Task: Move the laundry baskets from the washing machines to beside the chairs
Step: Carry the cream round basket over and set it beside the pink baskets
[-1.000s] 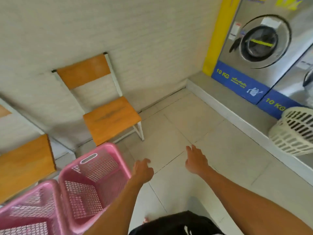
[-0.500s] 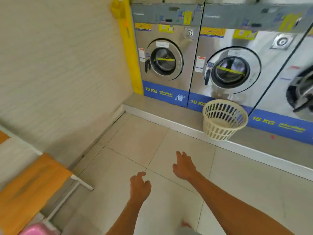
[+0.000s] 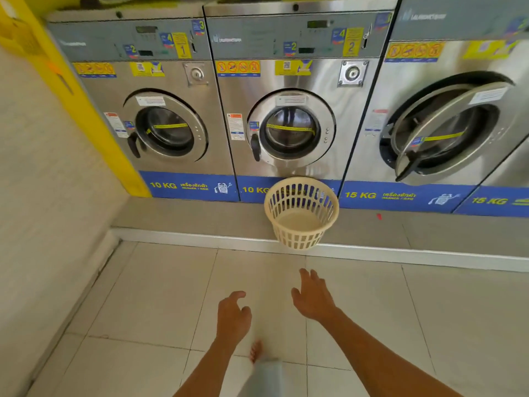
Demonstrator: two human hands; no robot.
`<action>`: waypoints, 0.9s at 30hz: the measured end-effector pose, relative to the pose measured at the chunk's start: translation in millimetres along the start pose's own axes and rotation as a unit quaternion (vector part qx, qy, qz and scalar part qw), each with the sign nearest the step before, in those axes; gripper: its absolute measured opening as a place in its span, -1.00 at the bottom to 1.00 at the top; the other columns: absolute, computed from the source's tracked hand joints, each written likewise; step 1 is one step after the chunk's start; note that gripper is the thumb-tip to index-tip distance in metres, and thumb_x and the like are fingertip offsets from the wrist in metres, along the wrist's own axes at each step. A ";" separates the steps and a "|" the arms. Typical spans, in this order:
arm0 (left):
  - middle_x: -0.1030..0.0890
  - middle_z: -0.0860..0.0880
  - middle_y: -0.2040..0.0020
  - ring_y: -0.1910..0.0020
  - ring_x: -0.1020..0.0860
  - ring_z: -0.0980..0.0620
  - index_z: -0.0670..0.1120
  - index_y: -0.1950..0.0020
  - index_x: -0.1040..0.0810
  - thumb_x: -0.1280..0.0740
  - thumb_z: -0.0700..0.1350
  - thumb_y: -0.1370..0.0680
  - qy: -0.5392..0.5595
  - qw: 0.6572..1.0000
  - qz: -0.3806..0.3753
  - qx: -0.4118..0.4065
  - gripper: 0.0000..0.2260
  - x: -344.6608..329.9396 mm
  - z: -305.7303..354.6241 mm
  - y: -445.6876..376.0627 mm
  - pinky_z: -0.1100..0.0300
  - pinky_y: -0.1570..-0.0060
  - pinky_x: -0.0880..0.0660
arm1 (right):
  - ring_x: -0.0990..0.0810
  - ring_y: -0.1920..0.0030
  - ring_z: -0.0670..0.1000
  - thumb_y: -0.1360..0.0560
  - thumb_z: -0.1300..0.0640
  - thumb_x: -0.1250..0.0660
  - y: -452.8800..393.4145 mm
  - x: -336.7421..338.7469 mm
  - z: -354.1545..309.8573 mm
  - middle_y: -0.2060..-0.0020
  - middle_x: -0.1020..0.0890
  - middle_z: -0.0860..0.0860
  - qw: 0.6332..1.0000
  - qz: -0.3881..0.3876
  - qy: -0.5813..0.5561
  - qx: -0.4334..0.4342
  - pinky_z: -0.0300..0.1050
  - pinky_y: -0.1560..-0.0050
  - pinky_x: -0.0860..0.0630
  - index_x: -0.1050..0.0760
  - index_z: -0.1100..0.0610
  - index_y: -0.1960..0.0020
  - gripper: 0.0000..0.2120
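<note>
A round cream laundry basket [image 3: 301,214] with slotted walls stands empty on the grey step in front of the second washing machine [image 3: 289,110]. My left hand [image 3: 232,316] and my right hand [image 3: 312,296] are stretched out over the tiled floor, below the basket and well short of it. Both hands hold nothing, with their fingers loosely apart. The chairs and the pink baskets are out of view.
Three steel washing machines line the back; the leftmost [image 3: 160,118] has its door closed, the 15 KG one [image 3: 446,124] has its door ajar. A raised grey step with a white edge [image 3: 171,242] runs below them. A white wall [image 3: 43,196] bounds the left. My bare foot [image 3: 255,351] shows below.
My view has swung from the chairs and pink baskets to face the washing machines. The cream basket is now centred ahead and nearer. Both hands stay empty.
</note>
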State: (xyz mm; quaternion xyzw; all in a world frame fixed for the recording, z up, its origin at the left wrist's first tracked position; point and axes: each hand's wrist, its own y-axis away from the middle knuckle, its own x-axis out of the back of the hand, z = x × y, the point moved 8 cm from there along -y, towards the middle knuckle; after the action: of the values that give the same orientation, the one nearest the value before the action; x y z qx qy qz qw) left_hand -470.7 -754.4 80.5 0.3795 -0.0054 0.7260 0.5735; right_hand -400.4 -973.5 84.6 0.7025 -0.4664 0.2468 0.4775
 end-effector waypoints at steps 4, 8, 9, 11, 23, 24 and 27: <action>-0.53 -0.11 -0.26 -0.09 -0.61 -0.04 -0.01 -0.35 -0.51 -0.24 -0.30 -0.52 0.003 1.000 -0.022 -0.014 -0.57 -26.8 39.5 -73.4 0.14 -0.01 -0.60 | -0.32 -0.47 0.22 -0.65 -0.04 -0.20 -58.0 28.9 29.8 -0.51 -0.28 0.15 0.998 0.018 -0.018 -0.057 0.09 -0.35 -0.41 -0.13 0.14 -0.58 -0.42; -0.44 -0.13 -0.33 -0.24 -0.51 -0.10 -0.05 -0.37 -0.50 -0.25 -0.29 -0.52 -0.010 0.999 -0.040 -0.020 -0.57 -44.8 80.1 -154.1 0.13 -0.14 -0.51 | -0.37 -0.43 0.21 -0.65 -0.01 -0.22 -108.1 54.2 51.6 -0.47 -0.33 0.14 0.994 0.026 -0.020 -0.108 0.07 -0.32 -0.43 -0.13 0.17 -0.56 -0.42; -0.43 -0.12 -0.34 -0.25 -0.50 -0.10 -0.06 -0.37 -0.49 -0.25 -0.28 -0.52 -0.019 0.998 -0.049 -0.020 -0.57 -48.4 89.6 -171.8 0.16 -0.16 -0.48 | -0.37 -0.44 0.21 -0.65 -0.01 -0.22 -118.1 59.9 55.9 -0.48 -0.32 0.13 0.992 0.027 -0.026 -0.122 0.07 -0.33 -0.43 -0.12 0.18 -0.57 -0.41; -0.42 -0.11 -0.36 -0.25 -0.50 -0.08 -0.07 -0.38 -0.48 -0.25 -0.28 -0.52 -0.032 0.997 -0.071 -0.030 -0.57 -55.6 108.2 -205.8 0.18 -0.18 -0.45 | -0.36 -0.45 0.21 -0.65 0.00 -0.22 -139.2 71.9 60.6 -0.49 -0.31 0.13 0.990 0.034 -0.032 -0.134 0.08 -0.34 -0.42 -0.10 0.20 -0.58 -0.40; -0.50 -0.03 -0.37 -0.35 -0.47 -0.06 0.00 -0.38 -0.48 -0.26 -0.22 -0.51 -0.069 0.994 -0.075 -0.030 -0.57 -80.9 184.1 -335.9 0.02 -0.34 -0.42 | -0.23 -0.55 0.23 -0.63 0.00 -0.23 -280.0 109.5 92.0 -0.64 0.11 0.11 0.978 0.054 -0.066 -0.192 0.14 -0.39 -0.38 0.06 0.18 -0.63 -0.28; -0.52 -0.02 -0.36 -0.33 -0.48 -0.05 0.00 -0.37 -0.49 -0.26 -0.22 -0.51 -0.074 0.995 -0.064 -0.027 -0.58 -85.3 184.8 -344.4 0.05 -0.32 -0.43 | -0.25 -0.54 0.22 -0.63 0.01 -0.24 -295.2 107.8 96.4 -0.64 0.10 0.11 0.978 0.052 -0.069 -0.190 0.15 -0.37 -0.39 0.05 0.18 -0.63 -0.28; -0.61 0.03 -0.26 -0.03 -0.59 0.07 0.06 -0.36 -0.49 -0.24 -0.19 -0.54 -0.081 0.996 -0.039 0.004 -0.60 -106.3 172.7 -371.4 0.22 -0.09 -0.46 | -0.35 -0.48 0.23 -0.59 0.06 -0.28 -344.9 98.0 111.2 -0.63 0.00 0.11 0.984 0.037 -0.074 -0.158 0.17 -0.32 -0.44 -0.03 0.18 -0.60 -0.30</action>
State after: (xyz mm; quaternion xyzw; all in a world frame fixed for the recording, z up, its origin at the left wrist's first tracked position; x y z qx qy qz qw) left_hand -60.1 -791.9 -14.5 0.4393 -0.0341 0.6702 0.5972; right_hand -60.7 -1077.3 -36.6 0.6165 -0.5591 0.1350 0.5377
